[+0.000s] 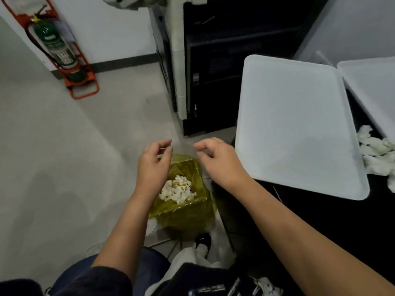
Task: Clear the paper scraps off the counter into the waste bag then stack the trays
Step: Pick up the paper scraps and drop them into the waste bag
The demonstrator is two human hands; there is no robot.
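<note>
A yellow waste bag point(186, 210) lines a bin on the floor, with white paper scraps point(178, 190) piled inside. My left hand point(155, 165) and my right hand point(215, 159) hover above the bag's mouth, fingers loosely curled, holding nothing. A white tray point(297, 124) lies on the black counter point(320, 221) to the right, and a second white tray point(374, 90) sits beyond it at the frame's edge. More white paper scraps point(378, 154) lie on the counter between the trays.
A tall black and white machine point(213, 60) stands behind the bin. A green fire extinguisher point(55, 45) in an orange stand sits against the left wall. My foot point(203, 242) is on the grey floor just below the bin.
</note>
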